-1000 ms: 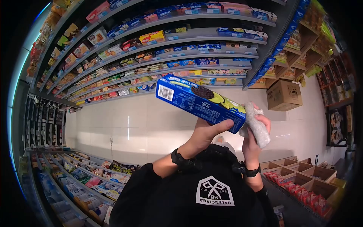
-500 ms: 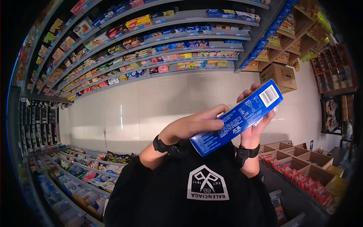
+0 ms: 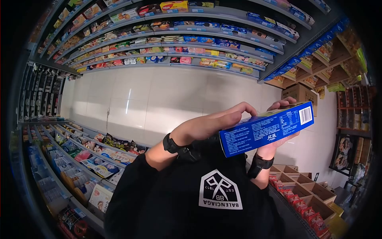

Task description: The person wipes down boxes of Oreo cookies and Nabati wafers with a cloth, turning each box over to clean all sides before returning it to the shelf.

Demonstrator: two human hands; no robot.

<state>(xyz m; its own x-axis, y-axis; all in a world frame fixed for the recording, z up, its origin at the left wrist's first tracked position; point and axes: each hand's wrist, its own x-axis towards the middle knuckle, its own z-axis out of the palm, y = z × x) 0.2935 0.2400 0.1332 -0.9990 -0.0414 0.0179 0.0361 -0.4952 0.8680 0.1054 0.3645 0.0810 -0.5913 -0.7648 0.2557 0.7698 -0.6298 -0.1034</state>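
Observation:
A long blue box (image 3: 264,133) with white print and a barcode at its right end is held in front of the black shirt, its printed narrow side facing the camera. My right hand (image 3: 274,145) is closed round the box from behind and below, with fingertips showing past its far edge. My left hand (image 3: 229,117) is at the upper left edge of the box, fingers bent against it and partly hidden behind it. Both wrists carry black straps.
Shelves of packaged snacks (image 3: 159,44) curve across the top. Lower shelves (image 3: 83,167) with packets stand at the left. A cardboard box (image 3: 300,95) sits on the pale tiled floor (image 3: 159,95). Divided wooden bins (image 3: 318,193) with red packets are at the lower right.
The blue box has moved right and slightly down and turned closer to level. My left hand has slid from its printed side to the upper edge. The surrounding view has shifted.

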